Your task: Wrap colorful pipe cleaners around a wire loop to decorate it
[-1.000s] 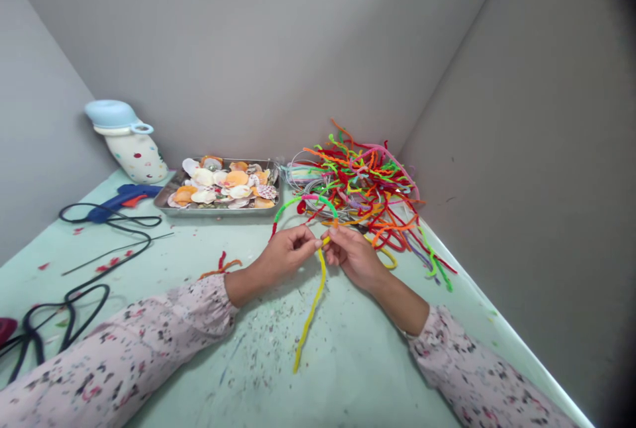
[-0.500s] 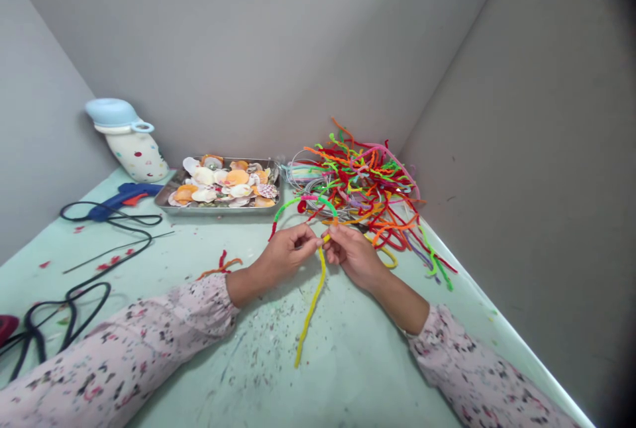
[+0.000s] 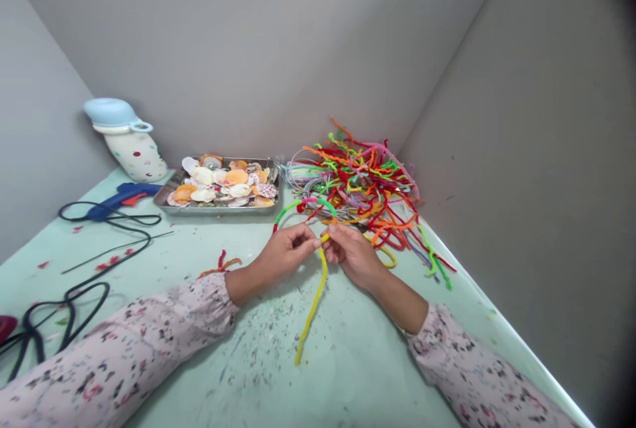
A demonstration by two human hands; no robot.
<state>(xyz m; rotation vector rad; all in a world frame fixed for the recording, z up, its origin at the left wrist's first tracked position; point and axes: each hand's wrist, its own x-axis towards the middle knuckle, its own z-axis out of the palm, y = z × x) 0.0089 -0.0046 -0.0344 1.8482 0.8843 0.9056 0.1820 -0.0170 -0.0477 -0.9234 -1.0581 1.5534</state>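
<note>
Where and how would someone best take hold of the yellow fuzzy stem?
Probably pinch the yellow fuzzy stem near its loose lower end, from the near side: it is thin, and that end points nearer, clear of the left hand and right hand at its upper part.

Room between yellow pipe cleaner (image 3: 315, 307) and right sleeve (image 3: 477, 368), but shell tray (image 3: 218, 211) and tangled heap (image 3: 370, 179) beyond.
</note>
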